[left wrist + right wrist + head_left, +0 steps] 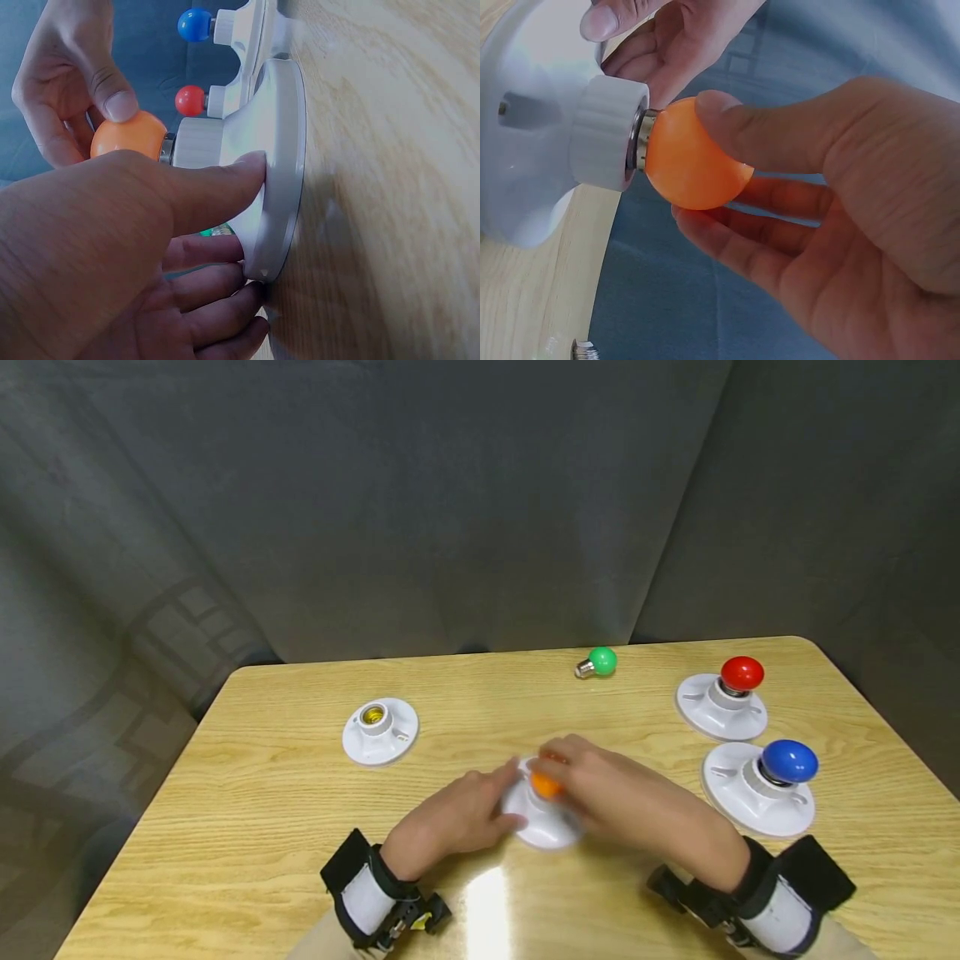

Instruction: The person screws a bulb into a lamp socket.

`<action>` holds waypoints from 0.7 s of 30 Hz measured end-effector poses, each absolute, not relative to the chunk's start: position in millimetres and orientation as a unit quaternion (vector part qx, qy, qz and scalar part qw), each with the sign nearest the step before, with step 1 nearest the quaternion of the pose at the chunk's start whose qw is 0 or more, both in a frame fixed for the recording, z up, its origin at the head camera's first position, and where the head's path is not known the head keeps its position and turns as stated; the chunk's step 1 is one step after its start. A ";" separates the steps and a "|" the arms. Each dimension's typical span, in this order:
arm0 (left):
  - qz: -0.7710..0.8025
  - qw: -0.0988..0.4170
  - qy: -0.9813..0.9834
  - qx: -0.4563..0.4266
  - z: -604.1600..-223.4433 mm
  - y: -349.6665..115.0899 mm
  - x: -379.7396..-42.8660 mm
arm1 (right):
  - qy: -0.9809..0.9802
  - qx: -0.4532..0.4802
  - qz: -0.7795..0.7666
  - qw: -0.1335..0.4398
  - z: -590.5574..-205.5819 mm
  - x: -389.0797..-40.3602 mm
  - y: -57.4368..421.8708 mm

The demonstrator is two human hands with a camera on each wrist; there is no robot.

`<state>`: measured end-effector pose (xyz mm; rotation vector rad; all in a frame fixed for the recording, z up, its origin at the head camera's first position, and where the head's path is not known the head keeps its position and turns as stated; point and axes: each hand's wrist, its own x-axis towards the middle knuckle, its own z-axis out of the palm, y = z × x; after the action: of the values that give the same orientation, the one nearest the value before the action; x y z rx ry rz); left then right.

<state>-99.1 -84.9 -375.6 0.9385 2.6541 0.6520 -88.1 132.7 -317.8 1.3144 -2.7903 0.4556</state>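
Observation:
An orange bulb [690, 161] sits with its metal base partly inside the socket of a white lamp holder [277, 135]. Thumb and fingers of my right hand [611, 789] pinch the bulb's round glass. My left hand [465, 814] grips the lamp holder's round base by its edge, thumb on top and fingers at the rim, as the left wrist view shows. The holder lies flat on the wooden table. In the head view my right hand is slightly blurred and covers part of the bulb.
An unfilled white lamp holder [380, 732] stands to the left. A green bulb [602, 661] lies near the table's back edge. At the right are two holders, one with a red bulb [742, 673], one with a blue bulb [789, 762]. A dark curtain [450, 510] hangs behind.

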 end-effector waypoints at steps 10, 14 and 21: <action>0.226 0.124 0.910 0.324 -375.4 -84.6 -99.0 | -0.885 0.433 0.169 -0.009 -317.4 -87.2 133.2; 0.232 0.124 0.908 0.327 -375.5 -84.8 -98.7 | -0.883 0.435 0.176 -0.015 -317.7 -87.4 133.2; 0.230 0.119 0.908 0.329 -376.2 -84.9 -99.1 | -0.896 0.414 0.162 0.005 -319.3 -88.0 132.9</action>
<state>-99.1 -84.9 -376.2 0.9605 2.6549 0.6732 -88.0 132.9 -319.3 1.2963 -2.8053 0.5074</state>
